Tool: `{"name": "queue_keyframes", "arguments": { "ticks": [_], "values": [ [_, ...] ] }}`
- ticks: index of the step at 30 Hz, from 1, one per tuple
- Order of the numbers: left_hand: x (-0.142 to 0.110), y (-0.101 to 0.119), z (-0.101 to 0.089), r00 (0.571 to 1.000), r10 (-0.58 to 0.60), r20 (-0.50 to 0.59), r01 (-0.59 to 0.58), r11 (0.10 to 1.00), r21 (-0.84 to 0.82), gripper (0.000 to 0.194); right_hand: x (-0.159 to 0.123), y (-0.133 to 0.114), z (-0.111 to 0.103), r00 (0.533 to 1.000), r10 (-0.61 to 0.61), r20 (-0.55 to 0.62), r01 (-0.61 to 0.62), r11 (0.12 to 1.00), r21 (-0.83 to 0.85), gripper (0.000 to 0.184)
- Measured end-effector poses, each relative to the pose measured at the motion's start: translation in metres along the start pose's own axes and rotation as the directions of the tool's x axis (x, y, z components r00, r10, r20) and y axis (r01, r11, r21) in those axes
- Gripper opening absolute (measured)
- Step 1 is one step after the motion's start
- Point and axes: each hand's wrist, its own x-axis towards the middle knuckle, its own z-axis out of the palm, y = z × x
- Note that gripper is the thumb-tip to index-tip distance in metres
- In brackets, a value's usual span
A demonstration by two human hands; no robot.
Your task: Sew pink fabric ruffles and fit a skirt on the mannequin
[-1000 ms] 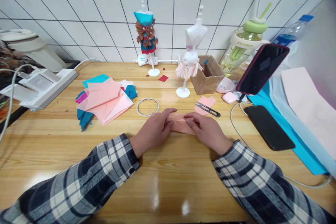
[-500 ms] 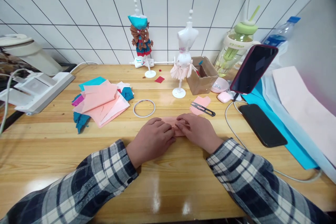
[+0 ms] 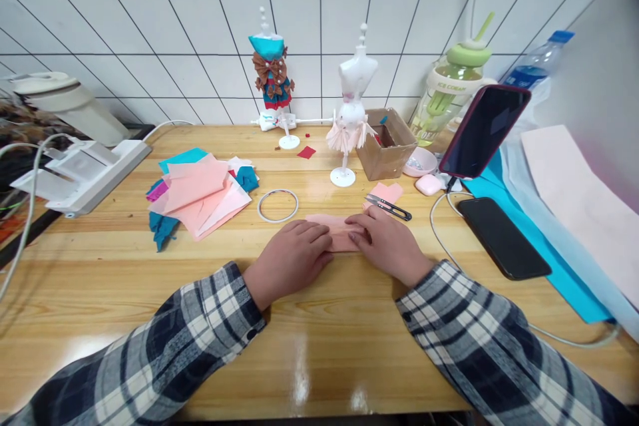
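Note:
Between my hands a strip of pink crepe paper (image 3: 342, 237) lies flat on the table, its lower edge folded. My left hand (image 3: 292, 256) presses on its left end, fingers together on top and thumb along the near edge. At the other end, my right hand (image 3: 392, 244) has thumb and index finger curled onto the paper. Just beyond the right hand, black thread snips (image 3: 389, 207) rest on a smaller pink paper piece (image 3: 392, 192). A white ring (image 3: 278, 206) lies past my left hand. Behind stands a white mini mannequin (image 3: 357, 73) with a pleated pink skirt (image 3: 348, 135).
A dressed mannequin (image 3: 270, 73), cardboard box (image 3: 387, 153), pink bowl (image 3: 421, 162) and green-lidded bottle (image 3: 452, 90) stand at the back. Coloured paper sheets (image 3: 200, 193) are piled left, near a power strip (image 3: 94, 176). Phones (image 3: 504, 237), a cable and long paper sheets (image 3: 584, 200) occupy the right.
My right hand has slid slightly right along the pink paper, so more of the strip shows between my hands. The left hand stays on its end. The view has shifted a little.

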Motion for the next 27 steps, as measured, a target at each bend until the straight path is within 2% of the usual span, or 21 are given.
{"name": "queue_keyframes", "arguments": {
  "ticks": [3,5,7,9,13,18,21,24,27],
  "values": [
    [0.002,-0.004,0.0,0.999,-0.012,0.032,0.014,0.999,-0.052,0.02,-0.001,0.0,-0.004,0.994,-0.06,-0.09,0.064,0.997,0.046,0.03],
    [0.003,-0.007,-0.001,1.0,-0.006,0.026,0.008,0.997,-0.083,0.022,-0.002,-0.002,-0.008,0.978,-0.163,-0.128,0.174,0.981,0.082,0.031],
    [0.004,-0.01,-0.002,1.0,0.006,0.008,-0.005,0.994,-0.11,0.022,-0.003,-0.004,-0.011,0.956,-0.278,-0.091,0.287,0.953,0.102,0.035],
    [0.004,-0.011,-0.002,1.0,0.005,-0.003,-0.006,0.991,-0.132,0.022,-0.004,-0.005,-0.011,0.941,-0.338,-0.006,0.337,0.935,0.112,0.041],
    [0.004,-0.013,0.0,0.998,-0.063,-0.027,0.057,0.981,-0.184,0.024,-0.003,-0.004,-0.004,0.945,-0.324,0.051,0.318,0.942,0.106,0.026],
    [0.004,-0.016,0.002,0.988,-0.135,-0.072,0.105,0.94,-0.323,0.029,-0.001,0.001,0.0,0.955,-0.296,0.021,0.29,0.947,0.137,0.028],
    [0.004,-0.02,0.005,0.978,-0.201,-0.059,0.162,0.903,-0.397,0.021,-0.002,0.002,-0.001,0.961,-0.274,0.02,0.265,0.942,0.205,0.031],
    [0.004,-0.023,0.006,0.964,-0.263,-0.052,0.212,0.867,-0.451,0.023,-0.002,0.0,-0.003,0.975,-0.22,0.0,0.213,0.945,0.249,0.025],
    [0.004,-0.024,0.005,0.961,-0.272,-0.044,0.223,0.861,-0.457,0.024,-0.001,-0.002,-0.002,0.99,-0.141,-0.032,0.144,0.955,0.258,0.02]
  ]
}}
